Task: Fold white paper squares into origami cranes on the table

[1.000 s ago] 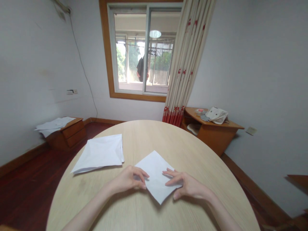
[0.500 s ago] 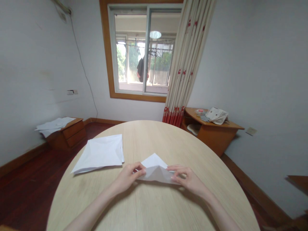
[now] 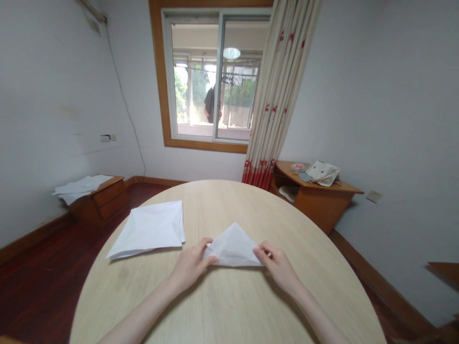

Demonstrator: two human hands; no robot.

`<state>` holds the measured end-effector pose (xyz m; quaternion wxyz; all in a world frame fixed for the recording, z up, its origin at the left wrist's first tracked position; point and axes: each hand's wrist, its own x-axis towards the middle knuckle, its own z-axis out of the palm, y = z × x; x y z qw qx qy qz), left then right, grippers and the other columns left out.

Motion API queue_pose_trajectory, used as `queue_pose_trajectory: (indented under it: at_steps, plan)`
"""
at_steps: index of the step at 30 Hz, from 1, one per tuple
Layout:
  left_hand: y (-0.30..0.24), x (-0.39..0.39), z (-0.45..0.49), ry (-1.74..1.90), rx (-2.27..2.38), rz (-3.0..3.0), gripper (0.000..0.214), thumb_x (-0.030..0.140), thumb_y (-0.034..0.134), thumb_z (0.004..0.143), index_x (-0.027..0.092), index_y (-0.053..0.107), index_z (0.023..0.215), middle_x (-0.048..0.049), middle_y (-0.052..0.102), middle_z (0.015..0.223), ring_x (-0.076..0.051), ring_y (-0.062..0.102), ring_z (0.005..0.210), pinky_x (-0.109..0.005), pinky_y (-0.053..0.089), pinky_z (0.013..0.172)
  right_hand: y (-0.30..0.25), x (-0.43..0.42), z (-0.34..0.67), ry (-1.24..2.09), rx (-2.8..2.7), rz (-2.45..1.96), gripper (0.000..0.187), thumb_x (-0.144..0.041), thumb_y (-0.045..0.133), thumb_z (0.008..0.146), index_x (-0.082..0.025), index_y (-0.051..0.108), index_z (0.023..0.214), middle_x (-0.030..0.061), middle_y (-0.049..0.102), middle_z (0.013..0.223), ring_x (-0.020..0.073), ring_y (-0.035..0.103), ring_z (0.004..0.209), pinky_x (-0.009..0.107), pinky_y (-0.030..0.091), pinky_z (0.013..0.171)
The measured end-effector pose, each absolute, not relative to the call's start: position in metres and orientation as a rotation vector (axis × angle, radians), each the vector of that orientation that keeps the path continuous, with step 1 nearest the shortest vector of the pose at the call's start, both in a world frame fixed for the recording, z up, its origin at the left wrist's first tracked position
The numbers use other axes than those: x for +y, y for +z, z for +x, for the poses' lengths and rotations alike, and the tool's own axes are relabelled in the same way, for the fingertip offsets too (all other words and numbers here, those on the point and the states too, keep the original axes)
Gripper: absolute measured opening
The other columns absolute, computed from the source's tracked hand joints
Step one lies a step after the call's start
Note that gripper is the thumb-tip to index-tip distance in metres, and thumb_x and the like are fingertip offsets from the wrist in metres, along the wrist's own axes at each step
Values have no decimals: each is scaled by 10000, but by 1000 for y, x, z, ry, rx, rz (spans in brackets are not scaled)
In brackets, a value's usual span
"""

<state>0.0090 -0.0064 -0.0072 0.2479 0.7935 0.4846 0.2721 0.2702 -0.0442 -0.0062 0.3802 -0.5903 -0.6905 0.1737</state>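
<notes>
A white sheet of paper [image 3: 234, 246], folded into a triangle with its tip pointing away from me, is held just over the near-middle of the round table [image 3: 222, 310]. My left hand [image 3: 195, 260] pinches its left corner between thumb and fingers. At the right corner, my right hand [image 3: 275, 262] grips the paper with the thumb on top and the fingers curled behind. To the left of my left hand lies a stack of white paper [image 3: 154, 227], its edges slightly uneven.
A low drawer cabinet [image 3: 107, 198] with papers on top stands on the floor at left. Behind the table at right is a wooden corner desk [image 3: 319, 205] carrying a cloth bag [image 3: 322, 173]. A long curtain [image 3: 276, 105] hangs beside the window [image 3: 215, 81].
The paper has tipped so that its broad triangular face shows, with the tip a little farther away. Both hands have shifted their hold to the paper's side corners.
</notes>
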Motion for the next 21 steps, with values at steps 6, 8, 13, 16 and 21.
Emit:
queue_pose_trajectory:
  at_steps: [6,8,13,16,21]
  plan:
    - [-13,-4,10,777,1344,2141,287,317,540,861,233,543,1135,-62,701,1040,-257,646,953,-315,450,807,-13,-44,268,277,-1791,-1632,535,-648,235,917,-240,496,692,25,631,655,198,587,608,279,379,560]
    - [-15,-4,10,814,1324,2116,312,312,527,868,225,518,1167,-72,690,1060,-261,642,974,-326,457,820,-15,-44,267,231,-1801,-1661,544,-651,205,924,-245,511,729,31,654,673,208,610,616,283,380,564]
    - [-24,-3,10,861,1280,2146,385,314,488,899,214,440,1268,-79,667,1090,-263,640,995,-360,473,844,-21,-43,265,91,-1886,-1741,510,-565,178,967,-243,555,847,45,688,714,230,663,656,281,369,558]
    - [-30,-3,13,909,1311,2275,425,313,492,909,199,414,1311,-106,635,1163,-277,610,1065,-398,469,884,-24,-42,265,15,-1939,-1791,451,-500,211,985,-235,554,858,52,695,720,240,679,676,274,349,545]
    - [-35,-4,18,1064,1288,2648,427,285,484,933,184,420,1343,-139,546,1306,-296,505,1200,-470,395,1003,-24,-41,262,27,-1948,-1867,360,-425,260,986,-232,556,916,50,716,771,251,693,728,278,365,553]
